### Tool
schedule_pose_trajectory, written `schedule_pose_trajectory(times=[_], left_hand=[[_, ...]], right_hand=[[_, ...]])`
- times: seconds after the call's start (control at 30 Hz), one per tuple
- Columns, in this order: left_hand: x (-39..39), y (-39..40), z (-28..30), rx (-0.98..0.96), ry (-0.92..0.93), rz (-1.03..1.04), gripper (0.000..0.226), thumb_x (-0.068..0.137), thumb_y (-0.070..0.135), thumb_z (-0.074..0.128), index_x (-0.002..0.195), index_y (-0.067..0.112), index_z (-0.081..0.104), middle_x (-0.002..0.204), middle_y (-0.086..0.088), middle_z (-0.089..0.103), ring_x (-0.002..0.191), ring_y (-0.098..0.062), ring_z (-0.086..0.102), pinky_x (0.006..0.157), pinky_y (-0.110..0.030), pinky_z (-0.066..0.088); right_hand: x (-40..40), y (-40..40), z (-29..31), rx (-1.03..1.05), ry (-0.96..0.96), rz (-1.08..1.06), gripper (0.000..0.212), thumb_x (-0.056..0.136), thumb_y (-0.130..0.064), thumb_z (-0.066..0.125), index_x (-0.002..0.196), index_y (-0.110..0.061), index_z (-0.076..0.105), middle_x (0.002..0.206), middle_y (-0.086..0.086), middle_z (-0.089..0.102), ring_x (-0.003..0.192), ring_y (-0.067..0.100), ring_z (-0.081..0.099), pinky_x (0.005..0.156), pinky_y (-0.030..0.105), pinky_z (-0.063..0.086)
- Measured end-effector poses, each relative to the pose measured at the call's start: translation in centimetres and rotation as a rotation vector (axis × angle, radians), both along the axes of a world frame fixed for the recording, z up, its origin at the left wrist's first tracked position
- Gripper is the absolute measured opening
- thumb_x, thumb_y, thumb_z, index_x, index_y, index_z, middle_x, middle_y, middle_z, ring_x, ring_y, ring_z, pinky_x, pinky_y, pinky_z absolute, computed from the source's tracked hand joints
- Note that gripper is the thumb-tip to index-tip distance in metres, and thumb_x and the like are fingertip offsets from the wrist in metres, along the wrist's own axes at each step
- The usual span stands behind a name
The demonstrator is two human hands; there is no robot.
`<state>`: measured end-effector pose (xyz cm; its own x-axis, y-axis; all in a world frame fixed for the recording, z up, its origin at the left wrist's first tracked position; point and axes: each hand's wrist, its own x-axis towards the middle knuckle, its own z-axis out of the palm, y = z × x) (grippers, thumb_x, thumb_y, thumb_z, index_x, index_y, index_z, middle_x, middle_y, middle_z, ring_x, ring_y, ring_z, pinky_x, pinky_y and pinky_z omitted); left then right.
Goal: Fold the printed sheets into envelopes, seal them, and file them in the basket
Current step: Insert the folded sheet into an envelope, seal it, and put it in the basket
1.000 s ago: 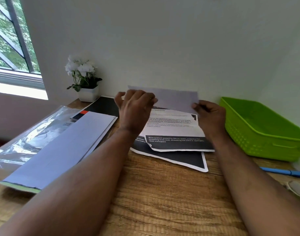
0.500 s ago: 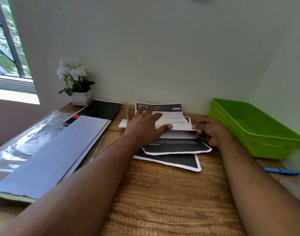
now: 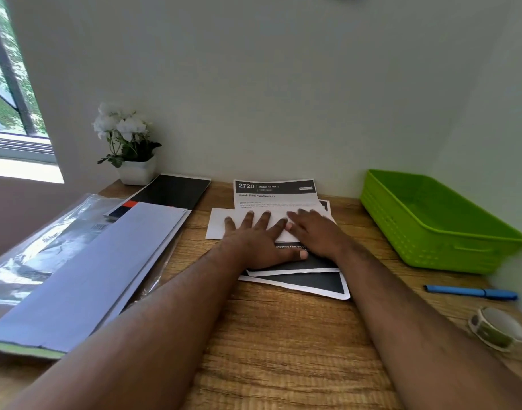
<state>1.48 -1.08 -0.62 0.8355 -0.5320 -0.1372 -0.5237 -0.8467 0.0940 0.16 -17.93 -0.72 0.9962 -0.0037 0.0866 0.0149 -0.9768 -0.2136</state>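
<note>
A printed sheet point(image 3: 276, 193) with a black "2720" header lies at the back of the wooden desk, its near part folded over into a white band point(image 3: 216, 221). My left hand point(image 3: 255, 239) lies flat on that fold with fingers spread. My right hand point(image 3: 318, 235) presses flat beside it, the two hands touching. More printed sheets with black borders point(image 3: 313, 284) lie underneath, sticking out toward me. The green plastic basket point(image 3: 443, 229) stands to the right and holds nothing I can see.
A stack of pale blue envelopes point(image 3: 85, 273) lies at left on clear plastic wrap point(image 3: 26, 250), with a black booklet point(image 3: 172, 190) behind. A white potted flower point(image 3: 126, 146) stands at the back left. A blue pen point(image 3: 471, 292) and a tape roll point(image 3: 495, 325) lie at right.
The sheet's raised upper part has come down flat on the desk. Both hands went from pinching its edges to pressing flat on the fold, the right hand sliding left to meet the left.
</note>
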Motion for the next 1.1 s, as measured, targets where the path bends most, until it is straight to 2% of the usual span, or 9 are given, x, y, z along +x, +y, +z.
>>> schedule_pose_trajectory(times=[0.13, 0.23, 0.37, 0.47, 0.57, 0.67, 0.77, 0.93, 1.1], left_hand=[[0.0, 0.1, 0.2, -0.025, 0.03, 0.022, 0.106, 0.066, 0.096, 0.024, 0.153, 0.041, -0.005, 0.164, 0.005, -0.009, 0.15, -0.026, -0.012, 0.113, -0.065, -0.008], [0.2, 0.4, 0.2, -0.048, 0.058, 0.065, 0.112, 0.066, 0.096, 0.027, 0.155, 0.034, -0.004, 0.164, 0.006, -0.008, 0.15, -0.025, -0.012, 0.115, -0.062, -0.007], [1.2, 2.0, 0.1, -0.081, 0.035, 0.207, 0.106, 0.073, 0.092, 0.017, 0.156, 0.029, -0.001, 0.164, 0.003, -0.006, 0.15, -0.03, -0.01, 0.112, -0.067, -0.01], [1.6, 2.8, 0.0, -0.043, -0.021, 0.233, 0.098, 0.08, 0.086, 0.014, 0.156, 0.026, 0.0, 0.164, -0.001, -0.004, 0.149, -0.031, -0.01, 0.108, -0.064, -0.021], [1.8, 2.4, -0.1, -0.034, -0.042, 0.218, 0.097, 0.084, 0.083, 0.016, 0.156, 0.021, -0.001, 0.164, -0.003, -0.004, 0.15, -0.028, -0.01, 0.111, -0.06, -0.021], [1.9, 2.1, -0.3, -0.075, -0.003, 0.22, 0.09, 0.088, 0.077, 0.014, 0.156, 0.018, -0.001, 0.164, -0.003, -0.005, 0.15, -0.027, -0.01, 0.115, -0.059, -0.013], [2.0, 2.0, -0.4, -0.101, 0.015, 0.236, 0.078, 0.095, 0.067, 0.015, 0.156, 0.02, -0.002, 0.164, -0.001, -0.006, 0.15, -0.026, -0.01, 0.117, -0.059, -0.009], [2.1, 2.0, -0.3, -0.099, 0.045, 0.249, 0.074, 0.097, 0.063, 0.02, 0.156, 0.023, -0.003, 0.164, 0.0, -0.008, 0.15, -0.025, -0.012, 0.115, -0.061, -0.011], [2.2, 2.1, -0.3, -0.106, 0.05, 0.255, 0.076, 0.096, 0.066, 0.02, 0.156, 0.025, -0.002, 0.164, 0.002, -0.007, 0.15, -0.024, -0.012, 0.112, -0.065, -0.013]], right_hand=[[0.5, -0.9, -0.3, -0.049, 0.172, -0.124, 0.075, 0.092, -0.069, 0.018, 0.153, -0.028, 0.01, 0.162, -0.005, 0.004, 0.149, 0.023, 0.005, 0.119, 0.046, 0.007], [0.5, -2.0, -0.2, -0.059, 0.199, -0.223, 0.089, 0.081, -0.082, 0.015, 0.153, -0.031, 0.006, 0.161, -0.01, 0.0, 0.149, 0.023, 0.002, 0.118, 0.052, 0.003], [-0.1, -2.2, -0.3, -0.057, 0.241, -0.256, 0.097, 0.072, -0.09, 0.011, 0.152, -0.037, 0.002, 0.161, -0.014, -0.005, 0.149, 0.023, -0.004, 0.114, 0.061, -0.005], [-0.4, -2.1, 0.0, -0.131, 0.208, -0.267, 0.094, 0.073, -0.089, 0.007, 0.152, -0.037, 0.001, 0.161, -0.013, -0.005, 0.148, 0.024, -0.007, 0.11, 0.065, -0.013], [-0.6, -1.0, 0.3, -0.351, 0.012, -0.162, 0.081, 0.086, -0.076, 0.008, 0.153, -0.032, 0.004, 0.161, -0.011, 0.0, 0.149, 0.02, -0.001, 0.111, 0.065, -0.007], [-0.4, 1.9, 0.0, -0.158, 0.019, 0.011, 0.064, 0.098, -0.057, 0.016, 0.153, -0.026, 0.011, 0.161, -0.009, 0.007, 0.149, 0.016, 0.004, 0.116, 0.057, -0.002], [0.0, 2.7, -0.4, -0.03, 0.125, 0.039, 0.057, 0.101, -0.051, 0.017, 0.153, -0.029, 0.014, 0.161, -0.011, 0.007, 0.148, 0.014, 0.004, 0.119, 0.049, 0.001], [0.5, 0.4, -0.4, -0.042, 0.206, -0.062, 0.064, 0.099, -0.057, 0.018, 0.154, -0.027, 0.003, 0.161, -0.009, -0.004, 0.149, 0.015, -0.001, 0.118, 0.048, 0.001], [0.1, -3.0, -0.6, -0.056, 0.225, -0.246, 0.073, 0.094, -0.066, 0.016, 0.154, -0.027, 0.003, 0.162, -0.009, -0.004, 0.149, 0.018, 0.0, 0.118, 0.051, 0.002]])
